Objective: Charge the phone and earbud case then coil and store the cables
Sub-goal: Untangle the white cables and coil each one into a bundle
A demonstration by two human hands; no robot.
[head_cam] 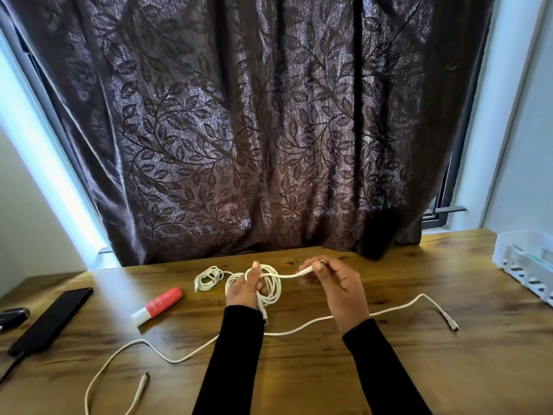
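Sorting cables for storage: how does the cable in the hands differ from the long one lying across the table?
The held cable is wound into loops; the loose cable lies uncoiled in a wavy line. The left hand grips the held cable's loops and the right hand pinches its end; nothing touches the loose cable, whose plugs both rest on the table. Both are white.

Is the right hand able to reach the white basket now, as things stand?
Probably not yet: the right hand pinches the cable end. The table toward the white basket looks free.
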